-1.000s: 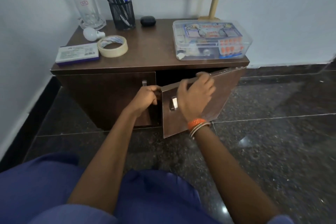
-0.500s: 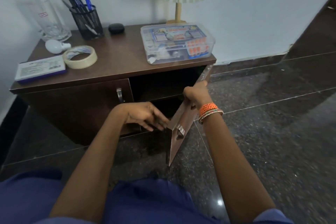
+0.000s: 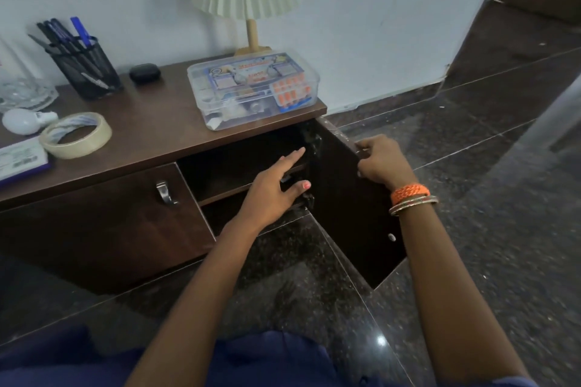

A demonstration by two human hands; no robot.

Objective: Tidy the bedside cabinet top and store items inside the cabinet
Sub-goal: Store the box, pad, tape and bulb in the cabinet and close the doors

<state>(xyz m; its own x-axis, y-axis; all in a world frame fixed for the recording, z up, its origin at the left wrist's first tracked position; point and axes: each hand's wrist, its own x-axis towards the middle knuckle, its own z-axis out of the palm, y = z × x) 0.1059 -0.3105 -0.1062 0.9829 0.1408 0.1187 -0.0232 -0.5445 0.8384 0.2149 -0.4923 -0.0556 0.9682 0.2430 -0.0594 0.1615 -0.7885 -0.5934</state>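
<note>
The right hand (image 3: 382,162) grips the top edge of the dark wooden cabinet door (image 3: 352,198), swung wide. The left hand (image 3: 276,188) hovers released at the opening — the clear plastic medicine box (image 3: 251,88) lies at its twelve o'clock, long axis left-right, nearer that hand.

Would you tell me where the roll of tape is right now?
In the head view, the roll of tape lies flat on the cabinet top, left side, between the light bulb and the pen holder.
</note>
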